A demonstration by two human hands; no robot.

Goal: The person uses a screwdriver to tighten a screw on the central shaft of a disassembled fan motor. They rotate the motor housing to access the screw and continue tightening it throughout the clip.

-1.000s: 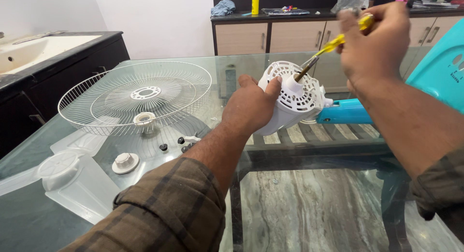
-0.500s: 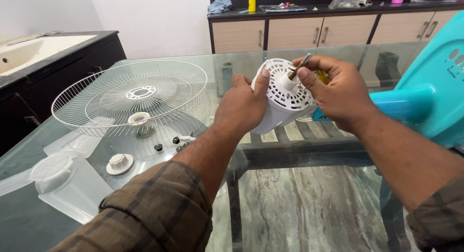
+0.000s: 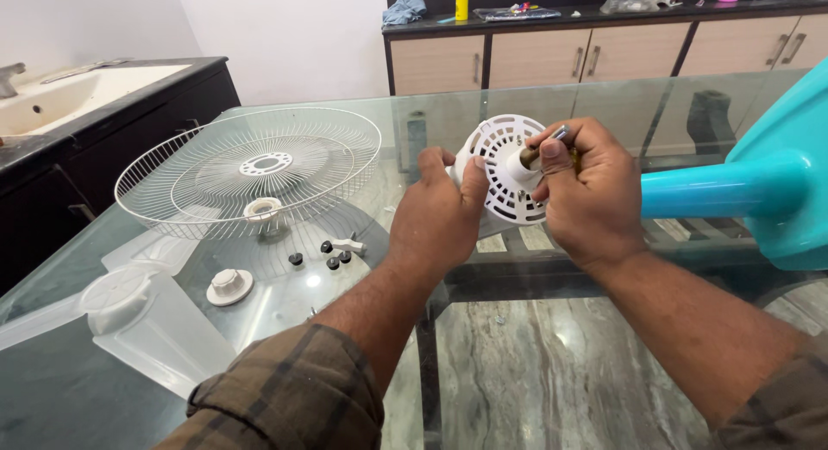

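Hands meet over a glass table [image 3: 604, 96], both closed on a white fan motor cover [image 3: 498, 169] held up in the air above the tabletop. The left hand [image 3: 440, 217] grips the cover from its left side, fingers curled over the rim and thumb pressed against the slotted face. The right hand [image 3: 591, 191] is wrapped tight around a screwdriver [image 3: 552, 144], of which only the metal part near the thumb and a sliver of yellow handle show; its tip sits at the white hub in the middle of the cover. Both forearms reach in from the bottom of the view, each in a rolled plaid sleeve. Just to the right of the right hand, a turquoise fan stand [image 3: 742, 187] runs out to the edge of the view. On the table to the left lies a round white wire fan guard [image 3: 250, 169], with a small white round cap [image 3: 261, 210] showing beneath it. Nearer the person sit a white knob [image 3: 229, 286], a few small black screws [image 3: 332, 260] and a clear plastic fan blade [image 3: 129, 316]. A sink [image 3: 52, 96] in a dark counter stands far left, well apart from the hands, and cupboards with a yellow bottle [image 3: 462, 1] on top line the back wall.
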